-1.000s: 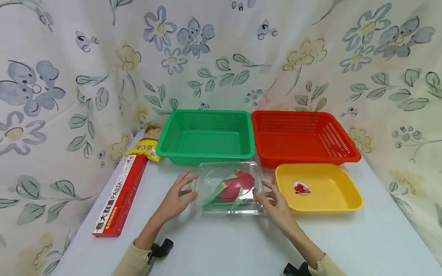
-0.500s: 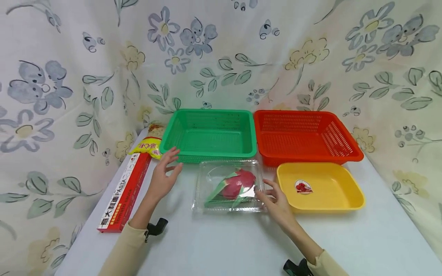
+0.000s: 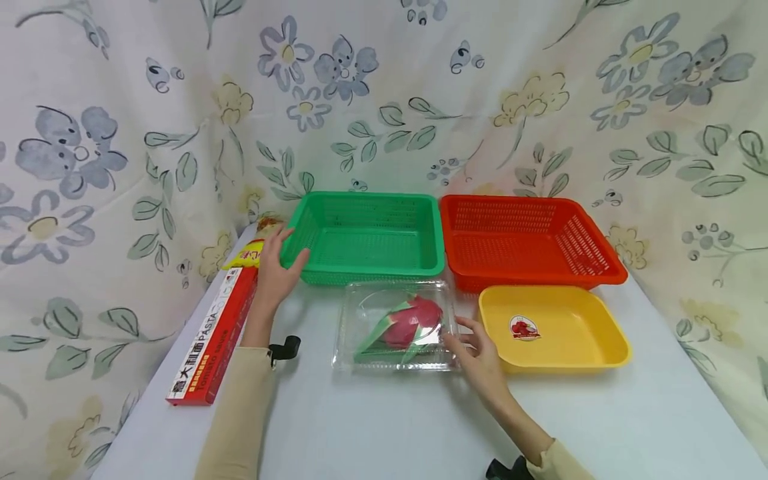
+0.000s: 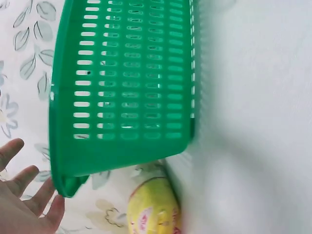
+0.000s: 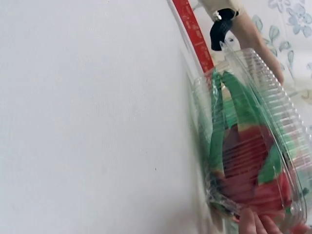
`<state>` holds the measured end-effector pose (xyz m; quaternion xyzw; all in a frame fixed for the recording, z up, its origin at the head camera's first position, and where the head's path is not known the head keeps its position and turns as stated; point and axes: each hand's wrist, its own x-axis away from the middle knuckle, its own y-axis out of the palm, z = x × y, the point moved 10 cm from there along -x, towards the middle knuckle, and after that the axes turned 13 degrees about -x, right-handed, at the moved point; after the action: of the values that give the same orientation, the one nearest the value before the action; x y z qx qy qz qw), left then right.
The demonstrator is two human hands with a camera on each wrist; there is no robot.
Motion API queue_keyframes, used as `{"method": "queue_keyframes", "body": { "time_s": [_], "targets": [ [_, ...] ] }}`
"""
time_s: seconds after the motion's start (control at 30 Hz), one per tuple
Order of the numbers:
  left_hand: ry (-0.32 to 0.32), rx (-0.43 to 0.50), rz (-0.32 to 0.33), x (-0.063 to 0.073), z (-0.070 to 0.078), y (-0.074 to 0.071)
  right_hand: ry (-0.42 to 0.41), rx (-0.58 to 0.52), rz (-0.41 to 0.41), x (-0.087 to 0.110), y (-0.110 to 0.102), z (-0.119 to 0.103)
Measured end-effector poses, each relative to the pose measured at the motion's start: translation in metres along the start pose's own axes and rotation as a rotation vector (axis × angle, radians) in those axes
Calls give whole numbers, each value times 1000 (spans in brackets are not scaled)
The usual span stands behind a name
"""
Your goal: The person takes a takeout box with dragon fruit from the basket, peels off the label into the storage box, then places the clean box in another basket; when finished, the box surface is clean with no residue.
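Note:
A clear plastic clamshell box [image 3: 366, 303] lies on the table in the head view, with a pink and green dragon fruit [image 3: 411, 325] inside. My right hand [image 3: 480, 363] rests its fingertips against the box's right side, fingers loosely bent; the right wrist view shows those fingertips [image 5: 247, 222] at the box's end. Over by the left front corner of the green basket [image 3: 363, 272], my left hand [image 3: 276, 277] is spread and holds nothing. In the left wrist view its fingers [image 4: 36, 202] are right at the basket's rim corner. Behind it, a yellow food packet [image 3: 247, 256] is partly hidden.
A red pasta box [image 3: 219, 340] lies along the table's left side. To the right of the green basket stands a red basket [image 3: 522, 275], with a yellow tray [image 3: 576, 333] in front of it. A flowered curtain [image 3: 384, 100] hangs behind.
My left hand has left the clear box's left side and moved left and away from me to the green basket's corner. My right hand has stayed at the box, which has not moved.

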<state>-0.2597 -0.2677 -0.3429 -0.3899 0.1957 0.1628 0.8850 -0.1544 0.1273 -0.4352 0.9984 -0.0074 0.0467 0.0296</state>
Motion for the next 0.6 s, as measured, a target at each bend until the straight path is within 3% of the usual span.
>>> {"method": "queue_keyframes", "body": {
  "time_s": [0.2,0.4,0.6],
  "targets": [
    [-80,-90,34,6,-26,6,2,-21,28,1,7,6],
    [-61,-34,33,5,-25,11,75,-82,67,5,5,13],
    [-99,58,39,2,-35,15,91,-137,70,6,5,12]
  ]
}}
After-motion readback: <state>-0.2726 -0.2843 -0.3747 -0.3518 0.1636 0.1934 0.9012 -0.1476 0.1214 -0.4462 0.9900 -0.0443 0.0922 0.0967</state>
